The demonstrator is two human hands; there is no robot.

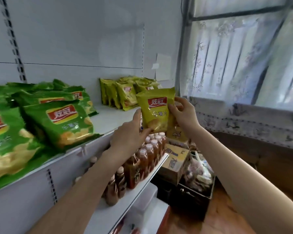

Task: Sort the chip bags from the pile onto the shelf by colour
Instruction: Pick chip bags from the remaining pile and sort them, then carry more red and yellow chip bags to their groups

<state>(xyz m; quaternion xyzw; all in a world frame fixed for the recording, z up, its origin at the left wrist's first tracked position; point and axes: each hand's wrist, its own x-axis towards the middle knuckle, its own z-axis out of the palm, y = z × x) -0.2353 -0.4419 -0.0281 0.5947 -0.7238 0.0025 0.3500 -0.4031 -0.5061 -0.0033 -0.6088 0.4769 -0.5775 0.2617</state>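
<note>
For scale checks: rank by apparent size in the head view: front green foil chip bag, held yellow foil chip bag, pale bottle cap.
Green foil chip bag, though nearer the camera
Yellow foil chip bag
Pale bottle cap

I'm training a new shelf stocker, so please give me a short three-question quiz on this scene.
1. True or false: the left hand and right hand both hold the yellow bag.
2. On the shelf, which bags lie left of the yellow stack? A green, B red, C blue.
3. Fill in: on the lower shelf stand rows of ____.

Key: 1 true. 2 A, the green bags. 3 bottles.
</note>
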